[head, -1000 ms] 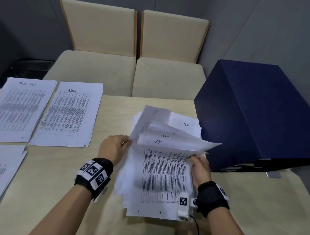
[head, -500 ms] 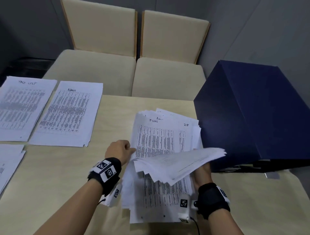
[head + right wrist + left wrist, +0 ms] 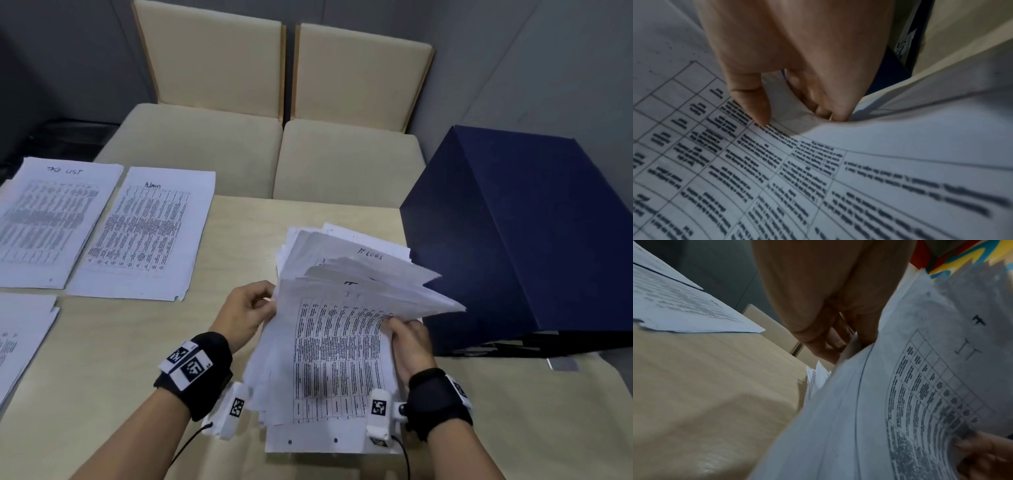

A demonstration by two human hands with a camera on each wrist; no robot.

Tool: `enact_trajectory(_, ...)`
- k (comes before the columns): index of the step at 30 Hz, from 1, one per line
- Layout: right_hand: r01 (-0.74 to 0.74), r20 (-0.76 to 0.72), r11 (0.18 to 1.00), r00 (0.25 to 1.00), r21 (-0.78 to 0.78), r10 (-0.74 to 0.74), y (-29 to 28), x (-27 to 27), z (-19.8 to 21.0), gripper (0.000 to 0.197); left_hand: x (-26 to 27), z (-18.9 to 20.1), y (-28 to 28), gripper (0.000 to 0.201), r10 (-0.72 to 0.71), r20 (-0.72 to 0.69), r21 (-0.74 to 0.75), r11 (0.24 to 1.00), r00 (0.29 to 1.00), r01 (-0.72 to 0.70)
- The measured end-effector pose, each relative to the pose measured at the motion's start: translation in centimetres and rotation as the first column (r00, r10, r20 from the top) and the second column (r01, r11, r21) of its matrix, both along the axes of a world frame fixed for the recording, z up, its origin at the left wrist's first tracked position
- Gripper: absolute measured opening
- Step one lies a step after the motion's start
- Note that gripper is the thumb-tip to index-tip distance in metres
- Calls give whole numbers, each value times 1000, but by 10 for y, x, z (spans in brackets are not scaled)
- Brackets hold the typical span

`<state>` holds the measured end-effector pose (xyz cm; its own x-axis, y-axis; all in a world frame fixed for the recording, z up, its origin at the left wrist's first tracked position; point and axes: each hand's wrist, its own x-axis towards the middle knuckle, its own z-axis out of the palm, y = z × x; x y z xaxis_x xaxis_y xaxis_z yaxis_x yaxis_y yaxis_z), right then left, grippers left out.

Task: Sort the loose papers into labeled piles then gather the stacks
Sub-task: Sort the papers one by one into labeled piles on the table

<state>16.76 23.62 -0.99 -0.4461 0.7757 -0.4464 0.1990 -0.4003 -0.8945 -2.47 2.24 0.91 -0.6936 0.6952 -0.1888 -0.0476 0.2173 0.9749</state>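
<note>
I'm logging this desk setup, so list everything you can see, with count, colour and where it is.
IT stack: one loose stack, white printed sheets, table centre, upper sheets fanned up.
Admin pile: one, white, far left of the table, right of the next pile.
Task list pile: one, white, far left edge.
Third pile: one, white, near left edge, label unreadable.
Box: one, dark blue, right side of the table.
Chairs: two, beige, side by side behind the table.
Table: one, light wood.
Wristbands: two, black with coded tags, one per wrist.
Hands: left hand pinches the stack's left edge; right hand pinches its right edge.
</note>
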Motion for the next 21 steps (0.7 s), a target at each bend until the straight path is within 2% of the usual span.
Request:
enact_trajectory(3,18,21,999,1000,43,-19,0,1,0,14,-5,-4,1,30,109,34,0,994,993,-109)
enact_trajectory(8,93,56,985,993,148,-103,-5,6,-1,7,-3,-5,3,47,231,58,19,973,971,-232)
enact_trajectory(12,142,2,980,990,142,-144,-3,15,3,20,-9,-13,-1,45,322,5,-39,946,947,-322)
enact_trajectory(15,178,-70,984,982,7,-178,2,17,-6,28,-9,-9,-1,6,325,-5,-49,945,946,-325)
enact_trajectory(18,154,-54,988,986,-17,-155,3,13,-8,28,-9,-5,2,21,330,15,-37,943,944,-330)
enact_trajectory(21,28,-77,999,997,-31,-30,1,6,-1,31,-8,-4,4,25,242,121,-2,970,963,-243)
